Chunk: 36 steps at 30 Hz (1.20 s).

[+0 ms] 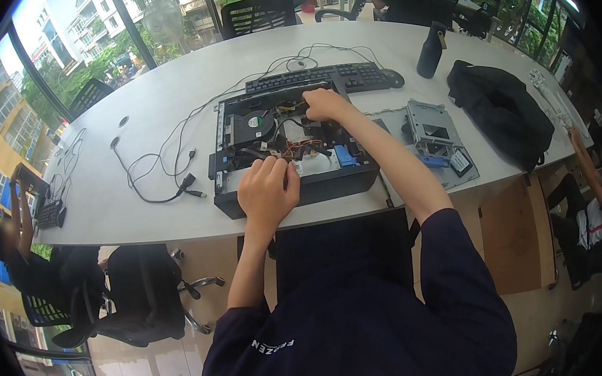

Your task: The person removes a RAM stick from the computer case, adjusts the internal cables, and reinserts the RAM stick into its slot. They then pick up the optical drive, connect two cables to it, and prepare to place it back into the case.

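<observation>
An opened black desktop computer case lies flat on the white table in front of me. Its inside shows a round fan, orange and yellow wires and a blue plastic part. My left hand grips the case's near edge, fingers curled over it toward the inside. Toward the far right of the case, my right hand is closed with its fingertips down by some cables. Whatever those fingertips pinch is hidden from me.
Behind the case lie a black keyboard and a mouse. A metal panel with a drive bracket sits at the right, near a dark bottle and a black bag. Loose cables spread leftward. Other people sit around.
</observation>
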Motion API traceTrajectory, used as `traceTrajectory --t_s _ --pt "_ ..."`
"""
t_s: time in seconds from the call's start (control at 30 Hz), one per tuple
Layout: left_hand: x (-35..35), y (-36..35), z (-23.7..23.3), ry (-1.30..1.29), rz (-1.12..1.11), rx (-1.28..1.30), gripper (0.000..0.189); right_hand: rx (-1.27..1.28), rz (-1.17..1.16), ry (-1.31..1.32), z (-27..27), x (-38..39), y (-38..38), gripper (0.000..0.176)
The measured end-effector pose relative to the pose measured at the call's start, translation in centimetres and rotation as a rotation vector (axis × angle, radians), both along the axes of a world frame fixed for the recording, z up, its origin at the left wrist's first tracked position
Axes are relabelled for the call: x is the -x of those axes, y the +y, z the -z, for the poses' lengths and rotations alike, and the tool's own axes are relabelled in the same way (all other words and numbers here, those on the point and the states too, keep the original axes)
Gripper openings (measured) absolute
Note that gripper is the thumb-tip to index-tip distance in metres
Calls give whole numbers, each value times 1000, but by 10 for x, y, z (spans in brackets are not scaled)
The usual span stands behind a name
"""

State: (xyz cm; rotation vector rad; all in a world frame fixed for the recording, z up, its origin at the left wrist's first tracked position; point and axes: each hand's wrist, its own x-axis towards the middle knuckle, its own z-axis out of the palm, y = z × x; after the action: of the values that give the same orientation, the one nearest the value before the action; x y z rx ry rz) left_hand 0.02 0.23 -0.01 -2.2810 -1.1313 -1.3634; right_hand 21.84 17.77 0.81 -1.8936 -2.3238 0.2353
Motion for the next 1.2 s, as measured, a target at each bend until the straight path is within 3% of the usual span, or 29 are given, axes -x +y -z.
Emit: traceTrajectory --t_s 0.13,0.23,0.43,0.83,1.2 --pt "1 0 1 10 0 16 18 -52 -108 -181 -1 -1 4 52" --pt "0 0 1 0 5 5 19 137 -216 -115 -16 -7 -4 77" --pt "0 0 -1 9 5 16 19 197 -396 -247 -45 -16 -60 87" --pt "1 0 1 1 -8 12 18 78 -447 -141 -25 -19 -53 62" --pt "1 -1 -1 -13 7 13 22 92 -510 -108 -25 -23 -48 68"
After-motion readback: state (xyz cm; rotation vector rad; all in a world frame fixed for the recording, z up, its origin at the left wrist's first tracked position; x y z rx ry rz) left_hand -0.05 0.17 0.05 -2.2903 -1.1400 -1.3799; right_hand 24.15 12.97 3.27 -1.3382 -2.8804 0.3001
